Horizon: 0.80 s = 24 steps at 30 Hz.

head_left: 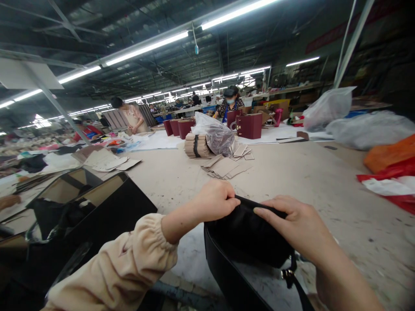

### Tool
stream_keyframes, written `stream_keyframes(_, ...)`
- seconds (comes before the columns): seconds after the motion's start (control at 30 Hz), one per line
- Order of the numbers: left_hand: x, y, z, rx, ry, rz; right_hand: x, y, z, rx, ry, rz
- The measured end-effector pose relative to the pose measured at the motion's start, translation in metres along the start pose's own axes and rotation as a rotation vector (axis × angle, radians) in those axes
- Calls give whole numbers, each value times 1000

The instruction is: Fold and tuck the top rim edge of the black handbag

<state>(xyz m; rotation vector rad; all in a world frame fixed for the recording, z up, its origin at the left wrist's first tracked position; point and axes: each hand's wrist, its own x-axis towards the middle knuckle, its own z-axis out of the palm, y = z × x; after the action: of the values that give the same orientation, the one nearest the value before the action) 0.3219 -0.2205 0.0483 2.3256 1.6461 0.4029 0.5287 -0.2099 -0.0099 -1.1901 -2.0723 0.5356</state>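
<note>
A black handbag [223,270] lies open before me at the near edge of the table, its dark lining showing. My left hand [215,201] pinches the bag's upper rim between thumb and fingers. On the same rim, farther right, my right hand [295,220] grips with the thumb on the inside and the fingers over the outer side. A strap with a metal buckle [287,274] hangs from the bag's right end, below my right hand. The bag's lower part is cut off by the frame.
Black box-shaped bag pieces [119,203] stand on the left. Ahead lie grey-brown card pieces [223,166], a banded card stack [196,146] and a plastic bag [215,131]. Maroon bags [249,126] stand beyond. Orange and red plastic [392,157] lies right. Co-workers stand behind the table.
</note>
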Motion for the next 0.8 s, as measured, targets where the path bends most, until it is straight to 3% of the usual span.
stream_keyframes(0.3, 0, 1, 2, -15, 22, -23, 2, -4, 1, -112, 37, -142)
stream_keyframes(0.5, 0, 1, 1, 14, 26, -26, -2, -2, -2, -154, 24, -108)
stream_keyframes(0.67, -2, -1, 3, 12, 41, -8, -9, -16, 1, -408, 239, -161)
stream_keyframes(0.8, -2, -4, 8, -11, 66, 12, -8, -35, 18, -472, 279, -246)
